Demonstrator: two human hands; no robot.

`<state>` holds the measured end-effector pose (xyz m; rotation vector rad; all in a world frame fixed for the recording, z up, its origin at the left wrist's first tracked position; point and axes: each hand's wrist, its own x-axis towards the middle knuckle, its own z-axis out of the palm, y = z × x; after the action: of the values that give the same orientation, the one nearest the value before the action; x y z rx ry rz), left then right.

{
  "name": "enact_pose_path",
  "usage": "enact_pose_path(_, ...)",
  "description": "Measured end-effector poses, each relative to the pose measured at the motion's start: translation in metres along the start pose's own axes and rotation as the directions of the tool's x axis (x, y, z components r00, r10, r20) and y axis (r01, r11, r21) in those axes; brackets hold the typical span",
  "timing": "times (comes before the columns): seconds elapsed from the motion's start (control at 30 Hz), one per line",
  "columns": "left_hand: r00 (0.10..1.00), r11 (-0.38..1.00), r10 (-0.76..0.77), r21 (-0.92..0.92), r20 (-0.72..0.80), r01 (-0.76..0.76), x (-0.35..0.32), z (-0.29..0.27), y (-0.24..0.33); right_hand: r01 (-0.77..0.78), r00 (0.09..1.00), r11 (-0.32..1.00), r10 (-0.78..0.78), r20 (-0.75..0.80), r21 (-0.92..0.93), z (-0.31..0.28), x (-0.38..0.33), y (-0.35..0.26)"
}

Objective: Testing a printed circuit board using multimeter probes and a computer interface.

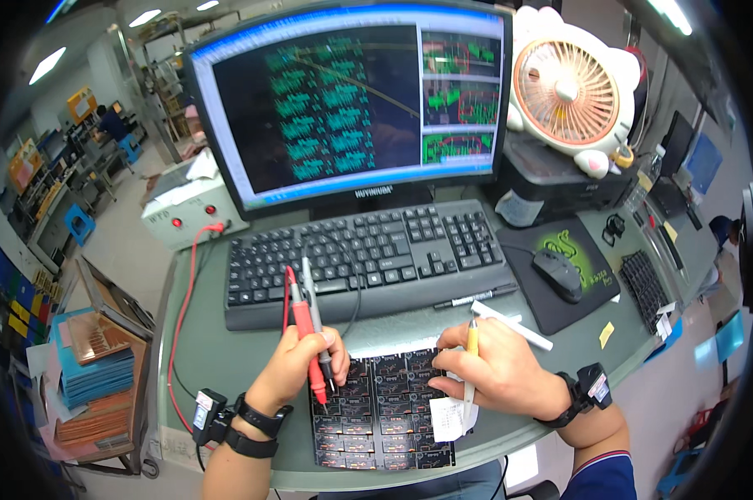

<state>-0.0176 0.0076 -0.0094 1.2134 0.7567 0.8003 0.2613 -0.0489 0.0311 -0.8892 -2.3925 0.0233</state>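
Observation:
A dark panel of printed circuit boards (pixel 351 433) lies at the desk's front edge, between my hands. My left hand (pixel 289 367) is closed round a red test probe (pixel 302 321) and a black-and-grey test probe (pixel 311 292). Both tips point down over the panel's upper left; whether they touch it I cannot tell. My right hand (pixel 502 367) grips a yellow-and-white pen (pixel 472 340) above the panel's right side. Under its lower end is a small white slip of paper (pixel 449 421), partly covering the boards.
Behind the panel stand a black keyboard (pixel 376 258) and a monitor (pixel 343 108). A mouse (pixel 557 275) sits on a dark mat at right, near a black marker (pixel 475 297). From a white tester box (pixel 180 208), a red lead (pixel 185 317) runs down the left side.

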Motion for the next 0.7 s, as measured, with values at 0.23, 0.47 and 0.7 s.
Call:
enact_pose_path(0.23,0.999,0.978,0.012,0.208,0.046,-0.021,-0.002,0.004,-0.002,-0.018,0.995,0.998,0.024,0.092,-0.061,0.0,-0.007,-0.005)
enact_pose_path(0.47,0.9,0.881,0.394,0.357,-0.187,-0.312,0.003,-0.005,-0.005,0.203,0.914,0.969,-0.239,0.327,0.143,0.031,-0.02,-0.032)
enact_pose_path(0.7,0.845,0.708,0.471,0.68,-0.254,-0.19,0.008,-0.007,-0.002,0.26,0.892,0.962,-0.274,0.358,0.089,0.027,-0.018,-0.034)
